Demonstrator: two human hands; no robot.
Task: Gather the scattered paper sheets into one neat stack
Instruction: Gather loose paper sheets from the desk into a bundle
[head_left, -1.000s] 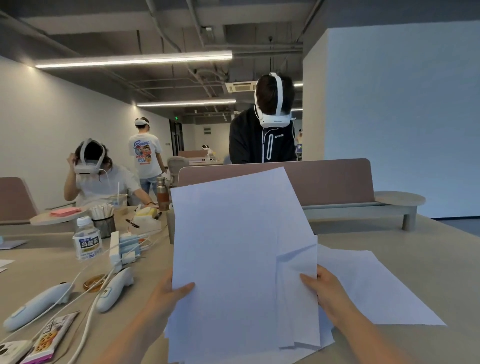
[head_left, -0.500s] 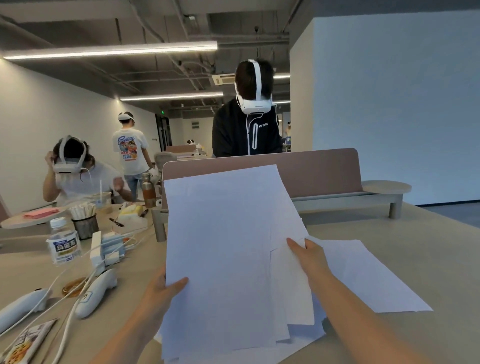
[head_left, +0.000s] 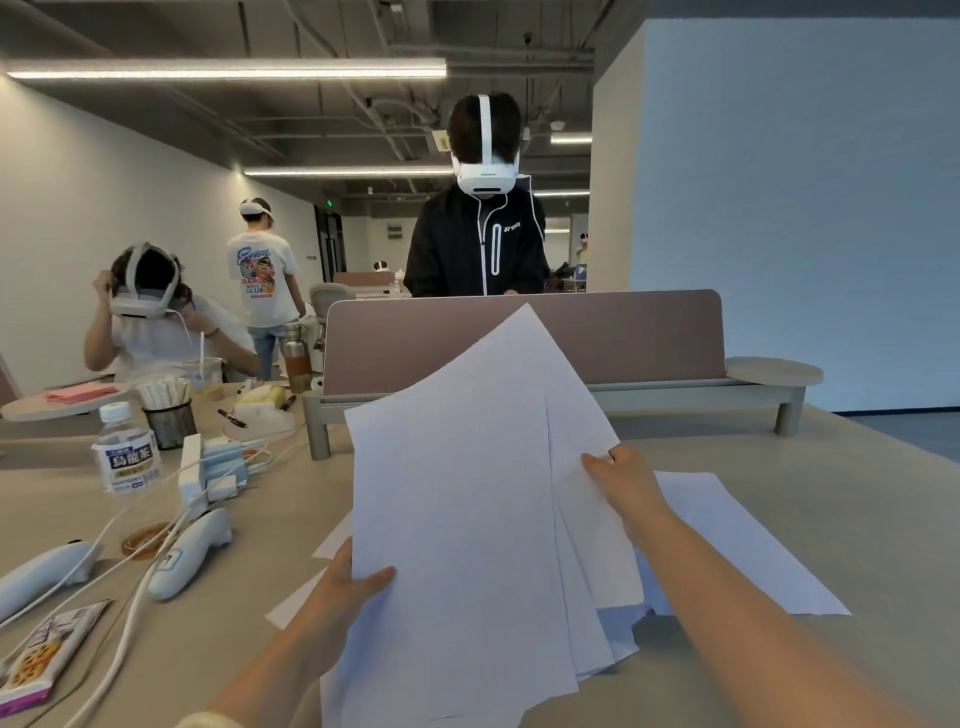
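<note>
A fanned bundle of white paper sheets (head_left: 457, 509) stands tilted up off the table in front of me, its edges uneven. My left hand (head_left: 345, 590) grips its lower left edge, thumb on the front face. My right hand (head_left: 626, 483) pinches the right edge of a rear sheet, higher up. One loose white sheet (head_left: 737, 540) lies flat on the table to the right, partly under my right forearm. Another sheet's corner (head_left: 291, 605) shows on the table beneath my left hand.
The beige table (head_left: 857, 519) stretches right. At left are two white controllers (head_left: 189, 553), cables, a tea bottle (head_left: 124, 452), a pen cup (head_left: 169, 418) and a snack pack (head_left: 39, 660). A pink divider screen (head_left: 623, 332) stands behind the paper; three people in headsets are beyond.
My right hand has climbed from the bundle's lower right to its upper right edge. The sheets have fanned out and rotated, the top corner now pointing up.
</note>
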